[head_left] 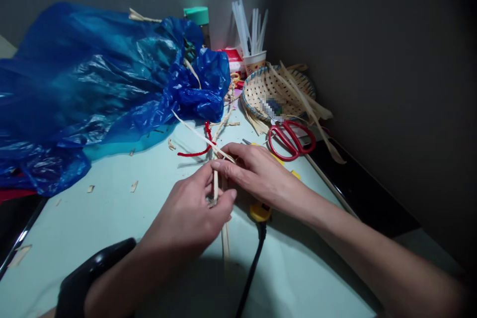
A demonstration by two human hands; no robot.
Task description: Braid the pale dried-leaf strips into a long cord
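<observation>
The left hand [190,213] has its grip clamped on a thin pale strip [215,184], thumb and forefinger pressed together on it near the middle of the tabletop [112,218]. The right hand [253,171] comes from the right and lies over the same strip a little higher, its fingertips [218,165] closed on it, just touching the left thumb. The strip stands almost upright in the picture: its long axis runs from the near edge away from the person, the lower end [225,241] pointing out below the left hand, the upper part going on toward a red cord [197,151] and more loose strips [197,134].

The left wrist carries a black band [93,273], and the forearm enters from the bottom left, the palm turned down. The right forearm crosses low from the bottom right, the hand flat with the fingers stretched to the left.

Under the right hand lies a yellow tool [260,212] with a black cable [251,268] running to the near edge. The space in front of the hands and to the near left is bare but for small chips. A big blue plastic bag [93,89] closes the far left. At the far right, red scissors [290,140] lie beside a woven basket [261,89], close to the dark wall, with a cup of white sticks [254,54] behind it.
</observation>
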